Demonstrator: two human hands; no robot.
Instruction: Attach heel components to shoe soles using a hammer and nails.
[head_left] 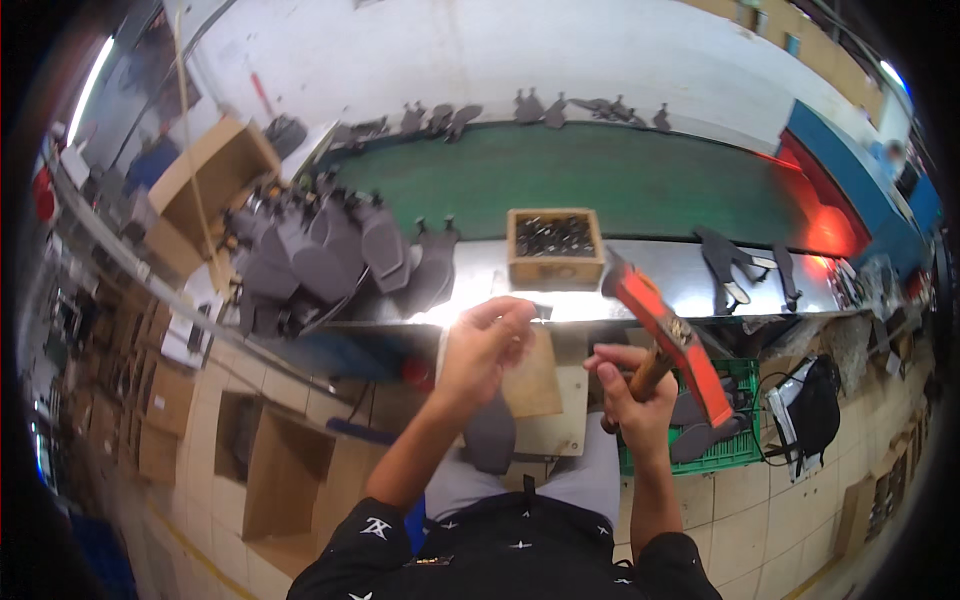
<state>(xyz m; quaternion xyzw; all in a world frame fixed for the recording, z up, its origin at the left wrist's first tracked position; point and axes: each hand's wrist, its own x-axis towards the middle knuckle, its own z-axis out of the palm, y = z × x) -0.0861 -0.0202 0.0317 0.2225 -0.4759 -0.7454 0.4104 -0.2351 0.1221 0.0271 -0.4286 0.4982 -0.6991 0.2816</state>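
Note:
My right hand [640, 405] is wrapped round the wooden handle of a hammer [670, 335] with an orange-red head, raised and tilted above my lap. My left hand [490, 345] is closed in a pinch in front of the metal bench edge. Something small and dark shows at its fingertips, too small to name. Below the hands, a tan board [535, 375] lies on a pale plate [571, 410]. Next to it, over my lap, is a dark grey sole-shaped piece [490, 437]. Beyond my hands stands a wooden box [556, 272] holding many small metal parts.
A heap of grey sole-shaped pieces [325, 245] covers the bench's left side. Behind runs a green conveyor belt [600, 175] bearing similar pieces. Dark straps [725, 262] lie at right. A green crate [730, 455], a bag [808, 410] and a cardboard box [285, 475] sit below.

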